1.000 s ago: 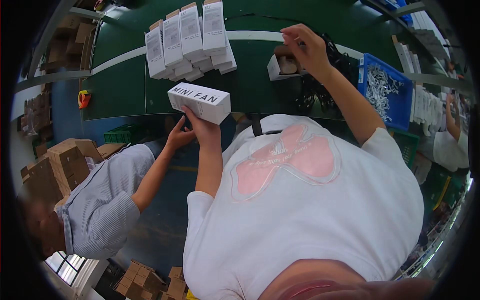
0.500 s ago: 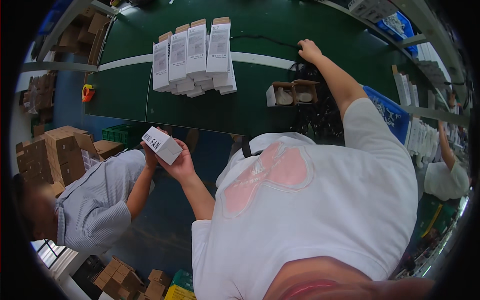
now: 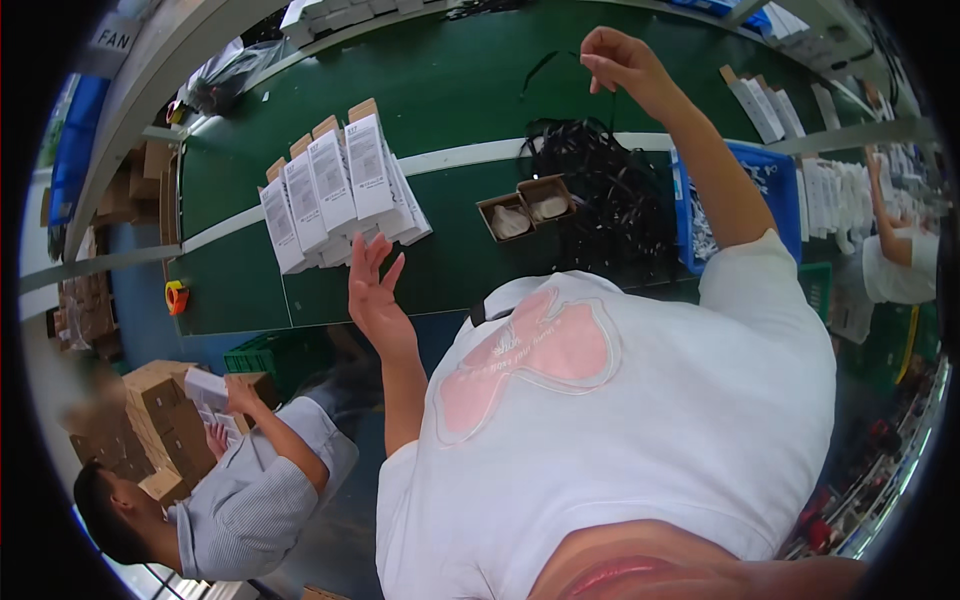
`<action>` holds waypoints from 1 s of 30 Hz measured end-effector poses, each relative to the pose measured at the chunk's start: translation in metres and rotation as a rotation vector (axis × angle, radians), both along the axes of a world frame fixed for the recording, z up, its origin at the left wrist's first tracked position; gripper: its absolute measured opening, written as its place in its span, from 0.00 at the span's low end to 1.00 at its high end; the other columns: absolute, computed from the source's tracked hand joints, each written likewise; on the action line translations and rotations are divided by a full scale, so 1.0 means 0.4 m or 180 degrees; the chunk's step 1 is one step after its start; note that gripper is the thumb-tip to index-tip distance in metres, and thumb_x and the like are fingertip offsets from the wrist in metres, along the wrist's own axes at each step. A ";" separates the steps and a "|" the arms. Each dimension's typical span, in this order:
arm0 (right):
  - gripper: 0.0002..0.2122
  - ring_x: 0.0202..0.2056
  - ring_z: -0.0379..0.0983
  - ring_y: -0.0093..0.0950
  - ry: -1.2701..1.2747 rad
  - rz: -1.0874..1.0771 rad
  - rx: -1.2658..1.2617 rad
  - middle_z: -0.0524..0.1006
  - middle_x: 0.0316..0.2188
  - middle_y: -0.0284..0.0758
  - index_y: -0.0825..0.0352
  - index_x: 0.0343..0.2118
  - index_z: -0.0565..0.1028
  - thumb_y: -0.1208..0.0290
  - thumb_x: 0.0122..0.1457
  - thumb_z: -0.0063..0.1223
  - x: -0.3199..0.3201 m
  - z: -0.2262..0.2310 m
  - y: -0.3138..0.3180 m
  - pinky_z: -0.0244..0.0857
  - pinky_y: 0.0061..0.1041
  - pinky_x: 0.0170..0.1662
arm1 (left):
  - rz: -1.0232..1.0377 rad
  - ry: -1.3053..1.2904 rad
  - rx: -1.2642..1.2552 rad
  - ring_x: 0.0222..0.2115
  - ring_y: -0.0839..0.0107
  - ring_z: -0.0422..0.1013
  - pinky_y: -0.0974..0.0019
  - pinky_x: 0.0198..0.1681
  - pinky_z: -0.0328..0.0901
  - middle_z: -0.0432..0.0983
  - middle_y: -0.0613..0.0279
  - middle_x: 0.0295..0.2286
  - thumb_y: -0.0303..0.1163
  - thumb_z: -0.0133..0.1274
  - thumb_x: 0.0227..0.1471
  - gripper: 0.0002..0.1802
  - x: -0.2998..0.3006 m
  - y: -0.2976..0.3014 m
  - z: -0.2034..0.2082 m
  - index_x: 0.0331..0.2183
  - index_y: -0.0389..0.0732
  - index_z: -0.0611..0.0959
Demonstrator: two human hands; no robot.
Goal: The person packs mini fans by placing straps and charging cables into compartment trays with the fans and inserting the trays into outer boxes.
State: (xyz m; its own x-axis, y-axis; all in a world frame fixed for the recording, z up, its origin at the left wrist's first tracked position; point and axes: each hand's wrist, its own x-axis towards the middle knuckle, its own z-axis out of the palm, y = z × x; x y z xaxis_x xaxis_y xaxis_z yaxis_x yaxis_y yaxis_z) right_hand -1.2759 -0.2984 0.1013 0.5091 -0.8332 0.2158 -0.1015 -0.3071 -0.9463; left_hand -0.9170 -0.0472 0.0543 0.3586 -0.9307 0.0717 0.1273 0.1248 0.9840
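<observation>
My left hand [image 3: 378, 295] is raised, empty and with fingers spread, at the near edge of a stack of long white boxes [image 3: 330, 190]. The boxes lie side by side in layers, with brown flaps standing at their far ends. Over the far part of the green table [image 3: 450, 85], my right hand [image 3: 628, 72] has its thumb and fingers pinched on a thin black strap [image 3: 541, 70], which curves out to the left. Below that hand sits a tangled heap of black straps [image 3: 595, 190]. Two small open cartons [image 3: 506, 220] holding pale, rounded objects stand beside the heap.
A blue bin [image 3: 788, 205] of small white parts is under my right forearm. At the table's left edge rests an orange tape roll [image 3: 176, 297]. To my left a co-worker holds a white box [image 3: 206, 388] near stacked brown cartons [image 3: 155, 415]. More white boxes [image 3: 757, 105] lie far right.
My left hand has let go of the small white box and moved up to the stack. The co-worker has turned away with a white box. My right hand has lifted the strap.
</observation>
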 end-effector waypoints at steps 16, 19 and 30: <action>0.05 0.16 0.67 0.17 -0.1918 -0.0791 -0.0148 0.72 0.21 0.29 0.71 0.37 0.72 0.75 0.62 0.53 -0.351 0.384 0.413 0.65 0.15 0.22 | -0.2927 -0.0341 -0.0677 0.45 0.68 0.68 0.59 0.52 0.63 0.71 0.58 0.41 0.34 0.68 0.44 0.36 -0.684 -0.268 0.242 0.50 0.35 0.68; 0.05 0.17 0.69 0.17 -0.0999 -0.1194 0.0055 0.74 0.22 0.30 0.70 0.37 0.72 0.75 0.62 0.53 -0.362 0.275 0.422 0.67 0.16 0.22 | -0.1725 -0.1738 -0.1954 0.51 0.63 0.66 0.59 0.55 0.60 0.65 0.51 0.50 0.39 0.68 0.44 0.39 -0.727 -0.242 0.234 0.53 0.35 0.68; 0.09 0.23 0.73 0.19 -0.0943 -0.1657 0.0554 0.76 0.23 0.30 0.65 0.35 0.77 0.65 0.62 0.54 -0.537 -0.002 0.329 0.71 0.22 0.28 | -0.2532 0.1134 0.0718 0.19 0.82 0.57 0.77 0.22 0.53 0.63 0.71 0.21 0.33 0.47 0.63 0.07 -0.670 -0.192 0.102 0.35 0.40 0.73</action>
